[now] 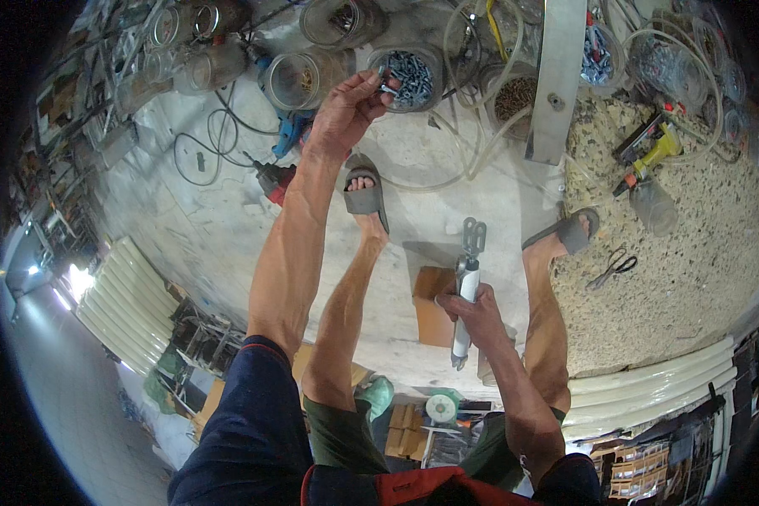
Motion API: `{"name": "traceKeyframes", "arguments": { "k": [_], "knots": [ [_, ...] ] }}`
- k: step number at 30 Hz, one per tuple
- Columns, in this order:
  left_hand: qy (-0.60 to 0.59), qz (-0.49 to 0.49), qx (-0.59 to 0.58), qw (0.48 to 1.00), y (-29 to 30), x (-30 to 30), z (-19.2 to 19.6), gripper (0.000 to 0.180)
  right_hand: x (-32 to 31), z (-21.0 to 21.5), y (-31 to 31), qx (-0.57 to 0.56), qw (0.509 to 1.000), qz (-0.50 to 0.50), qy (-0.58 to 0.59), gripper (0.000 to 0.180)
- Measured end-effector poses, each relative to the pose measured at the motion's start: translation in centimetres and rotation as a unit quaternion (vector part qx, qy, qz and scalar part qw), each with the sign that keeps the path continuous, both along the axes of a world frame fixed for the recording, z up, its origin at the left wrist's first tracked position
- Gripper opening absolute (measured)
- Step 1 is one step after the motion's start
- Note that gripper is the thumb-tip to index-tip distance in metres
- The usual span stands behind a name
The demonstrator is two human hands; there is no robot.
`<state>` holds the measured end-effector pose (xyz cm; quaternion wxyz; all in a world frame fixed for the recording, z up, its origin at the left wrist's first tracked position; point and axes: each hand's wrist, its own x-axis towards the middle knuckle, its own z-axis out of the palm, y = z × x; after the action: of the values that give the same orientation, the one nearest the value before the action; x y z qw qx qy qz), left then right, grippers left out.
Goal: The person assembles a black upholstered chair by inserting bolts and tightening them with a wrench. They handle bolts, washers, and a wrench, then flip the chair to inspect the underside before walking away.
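My left hand [350,110] reaches out to the jar of bluish-silver screws [411,78], its fingertips pinched at the near left side of the rim. Between them shows a small shiny metal piece that looks like a screw [388,89]. Lower down, between my legs, my right hand [479,314] is wrapped round a white tube-shaped metal part [462,337]. A grey fork-like end with round holes [474,234] sticks out at its far end, pointing away from me. The lower tip pokes out below my fist.
Several jars, one with brown screws [514,99], line the far side. A metal bar [557,93] stands among clear hoses. A red-black power tool [275,181], scissors [613,268] and a yellow tool [656,152] lie on the floor. An orange-brown box [433,308] sits beside my right hand.
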<state>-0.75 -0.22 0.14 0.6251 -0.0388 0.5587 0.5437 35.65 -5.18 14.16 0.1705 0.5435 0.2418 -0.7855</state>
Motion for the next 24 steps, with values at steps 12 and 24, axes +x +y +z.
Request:
{"name": "traceKeyframes", "arguments": {
  "k": [12, 24],
  "knots": [
    [0.109, -0.046, -0.024, 0.993, 0.8, 0.5, 1.4, 0.018, -0.2, 0.2, 0.3, -0.013, 1.000, 0.000, 0.007, 0.014],
    [0.168, -0.082, -0.009, 0.982, 1.7, 1.2, 1.5, 0.021, -0.6, 0.2, 0.6, -0.017, 1.000, 0.002, -0.002, 0.012]
  ]
}}
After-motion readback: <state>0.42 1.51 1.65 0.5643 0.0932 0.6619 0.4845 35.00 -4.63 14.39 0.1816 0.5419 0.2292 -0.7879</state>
